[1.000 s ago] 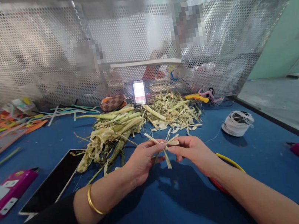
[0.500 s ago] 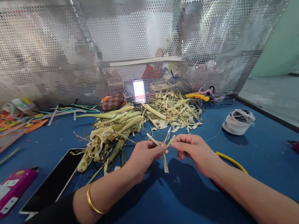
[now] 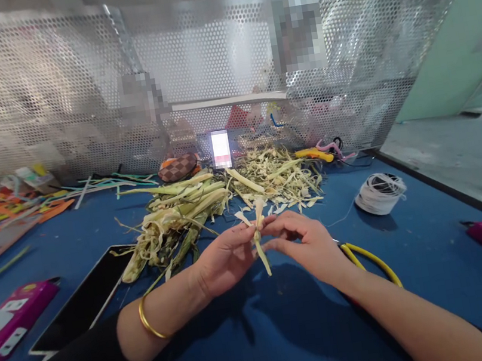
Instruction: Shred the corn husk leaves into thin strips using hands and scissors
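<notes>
Pale strips [image 3: 258, 236], middle partly hidden, left hand [image 3: 228, 261] pinching them, right hand [image 3: 309, 247] grip unclear

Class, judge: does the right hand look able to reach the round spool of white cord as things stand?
Probably yes: nothing visible blocks the way from the right hand to the white cord spool, though that hand is occupied with pale, flat plant strips.

L hand [image 3: 228, 261] pinched, palm inward — R hand [image 3: 309, 245] curled just beside.
</notes>
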{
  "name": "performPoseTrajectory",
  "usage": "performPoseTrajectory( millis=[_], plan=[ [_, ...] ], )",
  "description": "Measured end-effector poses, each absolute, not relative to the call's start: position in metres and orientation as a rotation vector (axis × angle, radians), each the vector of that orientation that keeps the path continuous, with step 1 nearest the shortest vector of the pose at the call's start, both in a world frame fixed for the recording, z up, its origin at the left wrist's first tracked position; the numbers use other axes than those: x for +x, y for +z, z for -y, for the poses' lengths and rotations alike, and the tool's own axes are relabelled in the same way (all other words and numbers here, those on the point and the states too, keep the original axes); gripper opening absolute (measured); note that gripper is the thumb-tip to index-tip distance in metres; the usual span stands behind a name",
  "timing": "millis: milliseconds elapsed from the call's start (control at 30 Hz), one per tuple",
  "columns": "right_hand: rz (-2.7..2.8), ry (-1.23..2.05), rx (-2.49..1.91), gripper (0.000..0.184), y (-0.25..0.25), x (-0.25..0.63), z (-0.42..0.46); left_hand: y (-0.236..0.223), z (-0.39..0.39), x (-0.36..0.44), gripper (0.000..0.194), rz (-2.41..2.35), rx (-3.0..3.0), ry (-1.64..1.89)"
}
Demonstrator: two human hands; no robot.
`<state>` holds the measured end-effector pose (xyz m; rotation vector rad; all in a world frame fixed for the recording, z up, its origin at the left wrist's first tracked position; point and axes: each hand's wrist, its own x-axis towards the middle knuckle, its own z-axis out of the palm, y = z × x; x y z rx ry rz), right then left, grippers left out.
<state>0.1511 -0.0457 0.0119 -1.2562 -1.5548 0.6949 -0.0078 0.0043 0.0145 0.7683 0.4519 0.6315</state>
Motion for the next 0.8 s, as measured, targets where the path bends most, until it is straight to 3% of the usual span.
performPoseTrajectory(
  millis=[67, 267, 567, 800],
  plan=[
    [1.570, 0.702, -1.236, 0.005, 0.008, 0.148, 0.045, 0.013, -0.003, -0.006, 0.023, -0.481, 0.774, 0.607],
    [1.659, 0.671, -1.228, 0.017, 0.010, 0.150, 0.046, 0.012, 0.000, -0.001, 0.017, -0.548, 0.816, 0.675],
    [1.393, 1.002, -1.224, 0.016, 0.020, 0.161, 0.044, 0.019, 0.001, -0.003, 0.023, -0.890, 1.135, 0.732],
    [1.426, 0.842, -1.347, 0.016, 0.010, 0.166, 0.039, 0.020, 0.001, -0.004, 0.023, -1.006, 1.197, 0.611]
  ],
)
